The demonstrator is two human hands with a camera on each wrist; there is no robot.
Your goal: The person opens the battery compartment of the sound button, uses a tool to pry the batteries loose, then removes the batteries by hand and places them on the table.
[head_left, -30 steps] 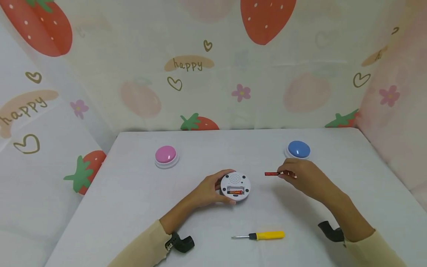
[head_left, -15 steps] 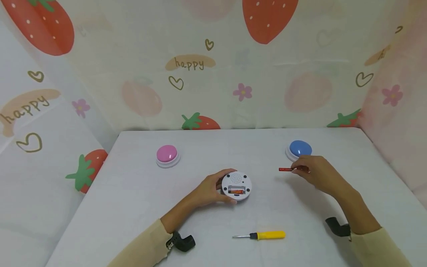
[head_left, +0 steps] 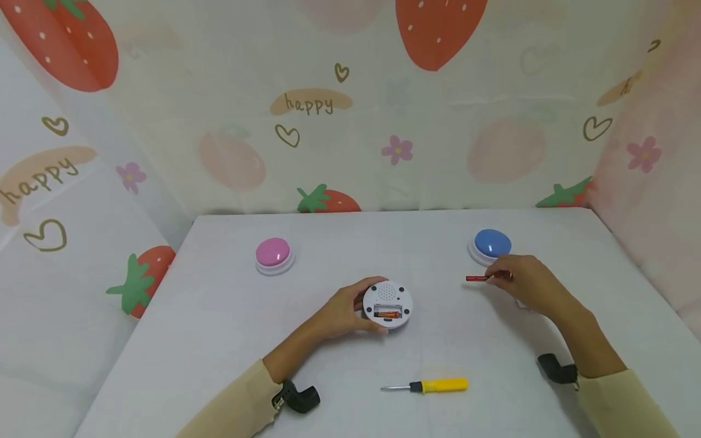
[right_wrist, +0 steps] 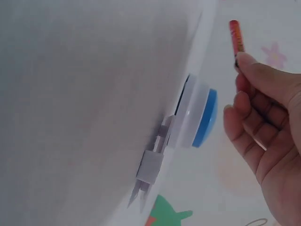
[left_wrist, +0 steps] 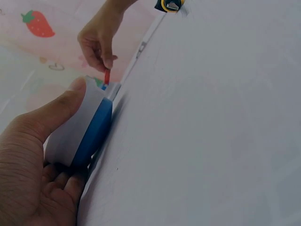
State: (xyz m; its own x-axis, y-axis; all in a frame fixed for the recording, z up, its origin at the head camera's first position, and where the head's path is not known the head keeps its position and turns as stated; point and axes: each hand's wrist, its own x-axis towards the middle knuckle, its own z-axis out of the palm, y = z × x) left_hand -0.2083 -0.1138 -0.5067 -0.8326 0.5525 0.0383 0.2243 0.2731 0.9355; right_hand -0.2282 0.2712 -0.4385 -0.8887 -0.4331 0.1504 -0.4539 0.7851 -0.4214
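My left hand (head_left: 342, 311) grips the edge of a round push-button (head_left: 388, 295), turned bottom up. Its white underside faces me, with an uncovered battery slot and an orange-red battery (head_left: 387, 315) lying in it. The blue dome (left_wrist: 96, 129) points down at the table in the left wrist view. Off to the right, my right hand (head_left: 526, 285) pinches a second red battery (head_left: 476, 278) by one end between thumb and fingertips, above the table. Just behind this hand stands another push-button (head_left: 492, 244), blue dome up on a white base.
A pink push-button (head_left: 274, 254) stands at the back left. A screwdriver (head_left: 435, 385) with a yellow handle lies in front of my hands. Beside the blue button, a small white plastic piece (right_wrist: 150, 167) lies in the right wrist view. Patterned cloth walls (head_left: 427, 176) enclose the table.
My right hand has moved to the right and slightly back with the battery, away from the upturned push-button. The left hand keeps its hold in the same place.
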